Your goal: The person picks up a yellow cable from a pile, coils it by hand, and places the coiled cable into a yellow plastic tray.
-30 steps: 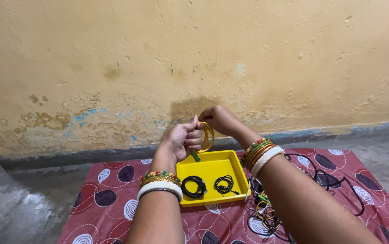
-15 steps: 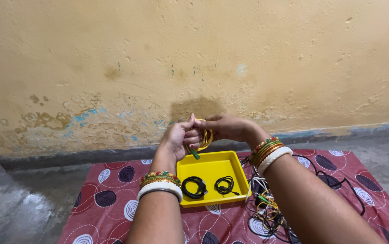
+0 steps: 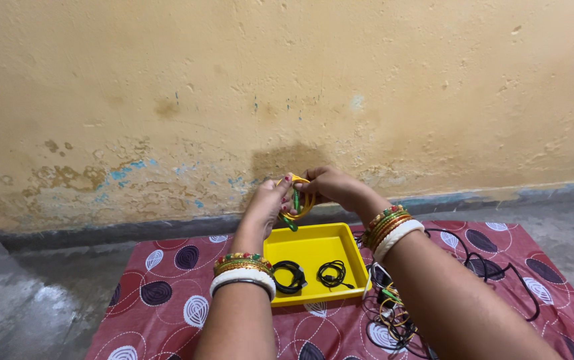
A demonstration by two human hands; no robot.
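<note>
Two bare forearms reach forward from the bottom of the view, each wrist stacked with bangles in red, green, gold and white. The hands meet in the air above a yellow tray (image 3: 347, 250), in front of a stained yellow wall (image 3: 167, 87).

Between them they hold a small coil (image 3: 298, 200) of yellow cable with green ends. The left hand (image 3: 268, 203) pinches the coil's left side, its fingers closed together on the loops; red nail polish shows on the fingertips. The right hand (image 3: 330, 187) grips the coil's right side from above, fingers curled shut around it. One green end sticks out below the coil and another lies across its middle. The coil hangs clear of the tray, near its far edge.

The tray sits on a dark red cloth (image 3: 160, 280) printed with oval leaf shapes, spread over a grey floor (image 3: 20, 300). Two neat black cable coils lie side by side in the tray's near half: a thicker one (image 3: 289, 275) on the left and a thinner one (image 3: 331, 272) on the right, just apart.

Just beside the tray's right edge, partly hidden under the right forearm, lies a loose tangle (image 3: 393, 313) of black, white and yellow cables. A black cable (image 3: 493, 263) loops out from it across the cloth to the right.
</note>
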